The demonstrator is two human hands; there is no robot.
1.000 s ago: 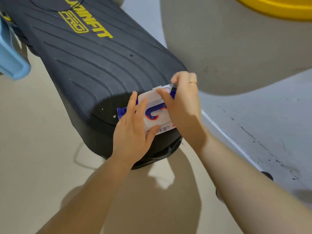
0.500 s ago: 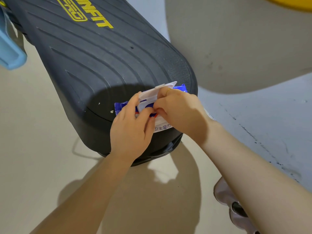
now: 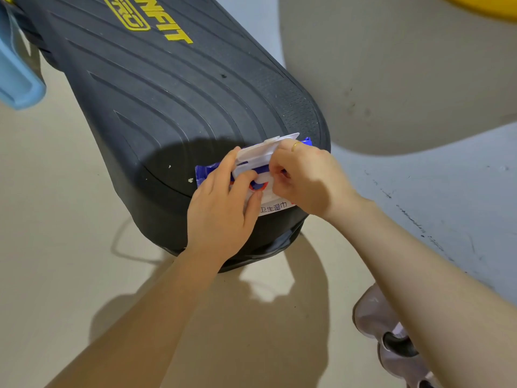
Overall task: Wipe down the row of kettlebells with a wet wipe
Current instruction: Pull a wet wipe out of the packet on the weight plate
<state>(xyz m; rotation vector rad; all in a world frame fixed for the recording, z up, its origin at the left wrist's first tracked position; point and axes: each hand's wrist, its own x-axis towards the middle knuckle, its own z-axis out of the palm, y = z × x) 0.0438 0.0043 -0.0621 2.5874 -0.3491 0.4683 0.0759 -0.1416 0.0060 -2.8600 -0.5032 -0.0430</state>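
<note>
A blue and white wet wipe pack (image 3: 205, 172) lies on the near end of a black ribbed step platform (image 3: 173, 102). Its white plastic lid (image 3: 265, 148) stands flipped up. My left hand (image 3: 223, 208) presses flat on the pack's left half, thumb by the opening. My right hand (image 3: 305, 180), a ring on one finger, pinches at the opening under the lid; whether a wipe is between the fingers is hidden. No kettlebell is in view.
The platform stands on a beige floor (image 3: 56, 247). A light blue plastic object (image 3: 16, 77) juts in at the upper left. A yellow rim (image 3: 492, 7) shows at the top right above a grey wall. My shoe (image 3: 391, 337) is at the lower right.
The lid was lifted a second ago; my right hand then dropped from the lid's edge down to the opening and curled its fingers there. My left hand stayed on the pack.
</note>
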